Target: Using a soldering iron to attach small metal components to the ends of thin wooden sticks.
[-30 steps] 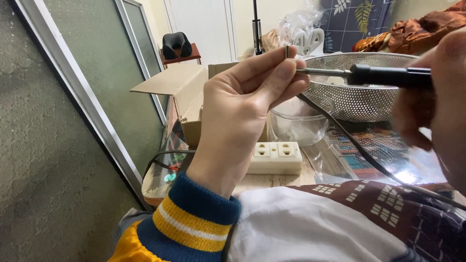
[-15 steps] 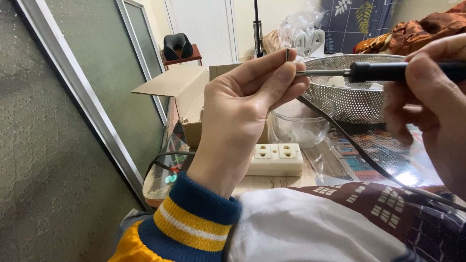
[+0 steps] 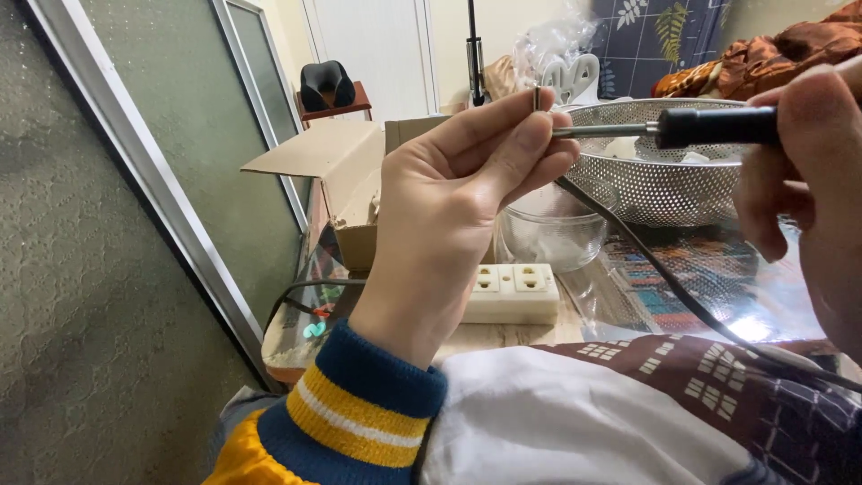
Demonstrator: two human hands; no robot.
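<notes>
My left hand (image 3: 458, 207) is raised in the middle of the view, its fingertips pinched on a small thin metal piece (image 3: 537, 97) that stands upright. My right hand (image 3: 808, 180) at the right edge grips the black handle of a soldering iron (image 3: 709, 127). The iron's metal shaft points left and its tip meets my left fingertips at the small piece. The iron's black cord (image 3: 664, 278) runs down across the table toward my lap.
A metal mesh colander (image 3: 646, 180) and a glass bowl (image 3: 548, 233) sit behind my hands. A white power strip (image 3: 512, 292) lies on the wooden table. An open cardboard box (image 3: 332, 171) stands left of it, beside a frosted glass sliding door (image 3: 135, 233).
My right hand has shifted slightly to the right with the iron. My left hand has stayed in place, still pinching the small piece.
</notes>
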